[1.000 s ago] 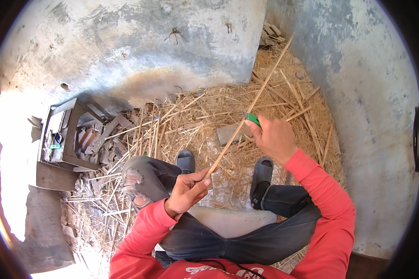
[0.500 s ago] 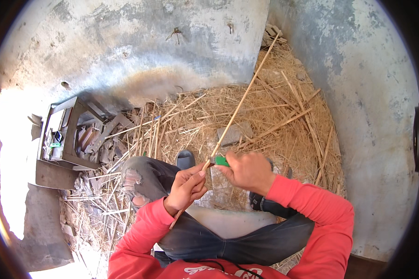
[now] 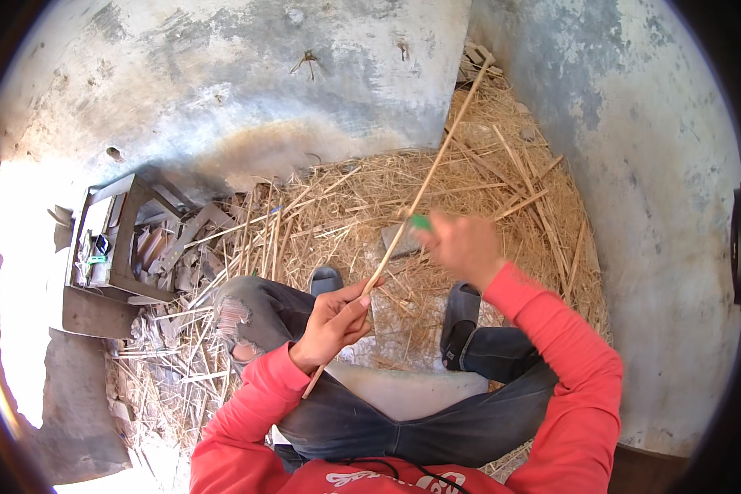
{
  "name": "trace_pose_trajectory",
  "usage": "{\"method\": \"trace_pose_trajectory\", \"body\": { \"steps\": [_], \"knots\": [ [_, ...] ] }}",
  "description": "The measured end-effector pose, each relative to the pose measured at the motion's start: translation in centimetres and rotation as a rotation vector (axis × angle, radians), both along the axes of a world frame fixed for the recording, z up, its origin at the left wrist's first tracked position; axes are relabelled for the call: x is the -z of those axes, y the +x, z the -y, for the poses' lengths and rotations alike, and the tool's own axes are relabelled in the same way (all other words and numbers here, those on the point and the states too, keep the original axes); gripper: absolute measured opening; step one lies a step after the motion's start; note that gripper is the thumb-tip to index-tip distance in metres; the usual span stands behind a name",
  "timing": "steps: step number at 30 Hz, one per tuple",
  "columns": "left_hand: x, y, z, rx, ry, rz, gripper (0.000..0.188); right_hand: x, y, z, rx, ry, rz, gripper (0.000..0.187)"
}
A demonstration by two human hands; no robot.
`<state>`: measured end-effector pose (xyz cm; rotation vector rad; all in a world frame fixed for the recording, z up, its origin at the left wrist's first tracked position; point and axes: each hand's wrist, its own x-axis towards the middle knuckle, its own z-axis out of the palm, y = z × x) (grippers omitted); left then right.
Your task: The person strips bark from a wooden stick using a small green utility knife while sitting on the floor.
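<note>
A long, thin, pale bamboo strip (image 3: 428,179) slants from over my lap up to the far corner. My left hand (image 3: 336,323) is closed round it near its lower end, with thumb and fingers pinching it. My right hand (image 3: 467,245), smeared by motion, grips a small knife by its green handle (image 3: 421,222). That hand is farther up the strip, on its right side. The blade is blurred, and I cannot tell whether it touches the strip.
Straw and shavings (image 3: 502,181) litter the floor, with loose strips and a brick (image 3: 401,240) among them. A dark wooden stool-like frame (image 3: 128,239) lies at the left, with small items on it. Walls (image 3: 626,206) close in behind and at the right.
My right hand has slid the knife up and away along the bamboo strip, leaving my left hand. The left hand keeps its hold in nearly the same place.
</note>
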<state>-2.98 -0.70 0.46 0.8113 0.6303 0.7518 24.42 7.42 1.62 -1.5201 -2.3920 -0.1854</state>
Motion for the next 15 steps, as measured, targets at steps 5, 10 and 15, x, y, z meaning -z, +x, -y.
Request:
{"method": "trace_pose_trajectory", "body": {
  "steps": [5,10,15],
  "knots": [
    [0.7,-0.9,1.0,0.143,0.014,-0.001,0.044,-0.3,10.5,-5.6,0.422,-0.012,0.093,0.063],
    [-0.1,-0.6,1.2,0.219,0.031,-0.097,0.045,0.0,15.2,-5.9,0.606,0.031,0.080,0.053],
    [0.3,-1.5,1.4,0.306,0.037,-0.084,0.046,1.1,19.1,-5.5,0.663,0.128,0.140,0.040]
  ]
}}
